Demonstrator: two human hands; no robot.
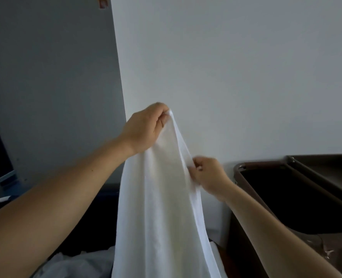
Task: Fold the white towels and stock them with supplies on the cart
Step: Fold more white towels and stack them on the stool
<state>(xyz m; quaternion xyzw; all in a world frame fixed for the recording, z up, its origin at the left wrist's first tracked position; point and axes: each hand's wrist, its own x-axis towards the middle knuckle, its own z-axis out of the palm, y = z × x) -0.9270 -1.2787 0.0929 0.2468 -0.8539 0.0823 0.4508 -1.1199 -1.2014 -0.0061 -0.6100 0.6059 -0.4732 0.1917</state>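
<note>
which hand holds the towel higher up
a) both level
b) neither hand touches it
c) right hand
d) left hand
d: the left hand pinches the top of the white towel, while the right hand grips its edge lower down.

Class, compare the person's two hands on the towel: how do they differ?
The left hand is raised higher; the right hand sits lower. The left hand pinches the top of the towel; the right hand grips its side edge partway down. Both hold the same hanging white towel.
</note>
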